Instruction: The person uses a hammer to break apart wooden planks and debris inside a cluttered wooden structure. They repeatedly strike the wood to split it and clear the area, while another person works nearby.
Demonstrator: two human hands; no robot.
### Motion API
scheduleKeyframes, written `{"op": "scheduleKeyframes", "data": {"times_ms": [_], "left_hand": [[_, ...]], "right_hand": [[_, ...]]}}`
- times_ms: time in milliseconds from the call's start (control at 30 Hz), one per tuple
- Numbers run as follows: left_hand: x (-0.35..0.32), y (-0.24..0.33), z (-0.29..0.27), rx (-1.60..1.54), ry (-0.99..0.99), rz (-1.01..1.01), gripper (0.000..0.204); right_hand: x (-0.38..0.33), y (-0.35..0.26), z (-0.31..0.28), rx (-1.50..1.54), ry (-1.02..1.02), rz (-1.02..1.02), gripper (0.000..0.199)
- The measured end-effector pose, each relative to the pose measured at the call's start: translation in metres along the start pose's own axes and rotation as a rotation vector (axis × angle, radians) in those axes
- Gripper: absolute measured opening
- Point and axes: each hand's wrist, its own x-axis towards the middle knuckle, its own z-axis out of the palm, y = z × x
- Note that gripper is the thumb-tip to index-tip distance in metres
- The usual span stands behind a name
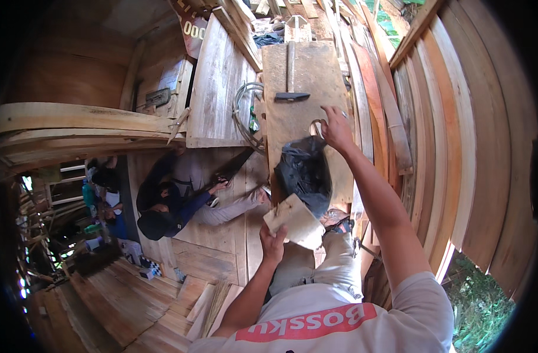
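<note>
My left hand (273, 242) grips a small pale wooden board (296, 222) by its near left edge, tilted above my lap. My right hand (336, 128) is over the bench (307, 65), fingers curled, beside the top of a black plastic bag (304, 170). A small pale curved piece shows by its fingertips; I cannot make out what it is. The bag lies crumpled on the near part of the bench, partly behind the board. Farther up the bench lies a hammer (292, 96), its handle pointing away from me.
A coiled cable (241, 112) hangs at the bench's left side, beside a pale wooden panel (219, 88). Long planks (372, 88) run along the right, by a slatted wall (451, 129). A person in a dark cap (169, 206) sits to the left; others are farther back.
</note>
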Motion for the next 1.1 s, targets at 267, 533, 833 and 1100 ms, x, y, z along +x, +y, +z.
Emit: {"op": "scheduleKeyframes", "data": {"times_ms": [267,533,833,1100], "left_hand": [[0.010,-0.025,-0.066,-0.512,0.147,-0.079,0.070],[0.063,-0.022,-0.150,-0.714,0.016,-0.112,0.077],[0.076,0.020,-0.099,-0.220,0.103,0.042,0.076],[0.041,0.040,0.002,-0.132,0.089,0.120,0.051]], "right_hand": [[0.114,0.010,0.091,-0.501,-0.131,-0.031,0.037],[0.100,-0.006,0.071,-0.380,-0.133,-0.082,0.018],[-0.017,-0.014,-0.051,0.154,-0.029,-0.008,0.019],[-0.195,-0.063,-0.213,0.573,0.325,0.086,0.029]]}}
